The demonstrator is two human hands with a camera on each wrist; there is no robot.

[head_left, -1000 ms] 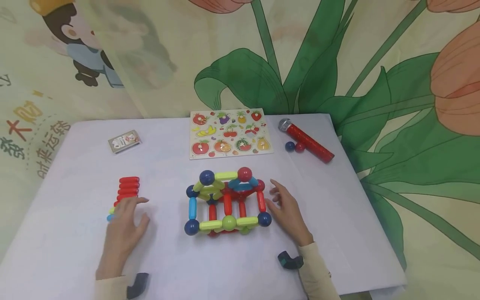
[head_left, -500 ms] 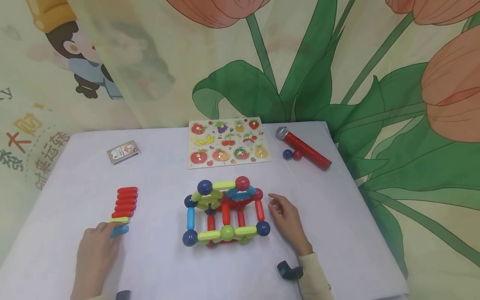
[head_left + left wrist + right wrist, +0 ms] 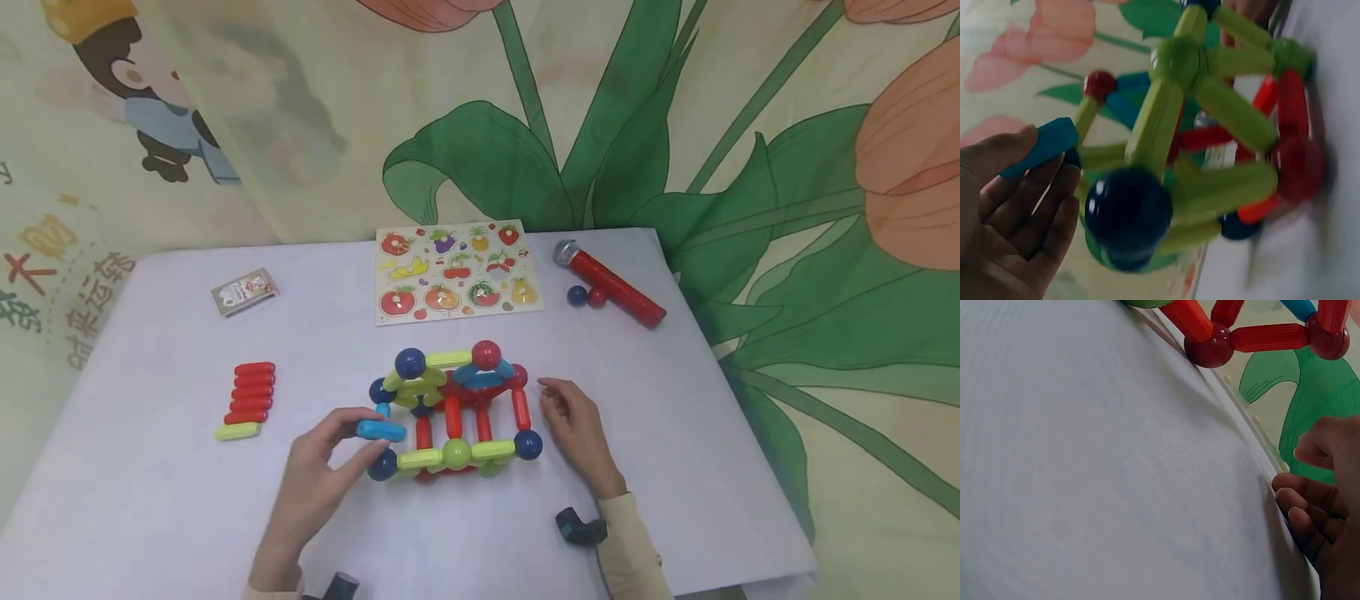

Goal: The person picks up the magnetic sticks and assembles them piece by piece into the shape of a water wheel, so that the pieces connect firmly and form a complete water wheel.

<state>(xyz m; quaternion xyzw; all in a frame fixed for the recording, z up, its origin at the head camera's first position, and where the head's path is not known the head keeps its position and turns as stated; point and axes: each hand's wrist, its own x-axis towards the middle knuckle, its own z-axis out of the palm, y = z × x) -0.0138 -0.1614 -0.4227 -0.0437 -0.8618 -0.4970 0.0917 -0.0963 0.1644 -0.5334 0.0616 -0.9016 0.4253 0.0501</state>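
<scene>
My left hand pinches a blue magnetic rod between thumb and fingertips, at the left side of a ball-and-rod structure. In the left wrist view the blue rod is held apart from the nearest dark blue ball. The structure joins green, red and blue rods with coloured balls. My right hand rests on the table just right of it, fingers loosely bent and holding nothing. In the right wrist view that hand is apart from the structure's red balls.
Left on the white table lie several red rods and one yellow-green rod. Behind stand a small box, a fruit puzzle board, and a red microphone with a blue ball and a red ball beside it.
My left hand has picked up the blue rod from the end of the rod row and carried it right to the structure. My right hand has stayed nearly still.
</scene>
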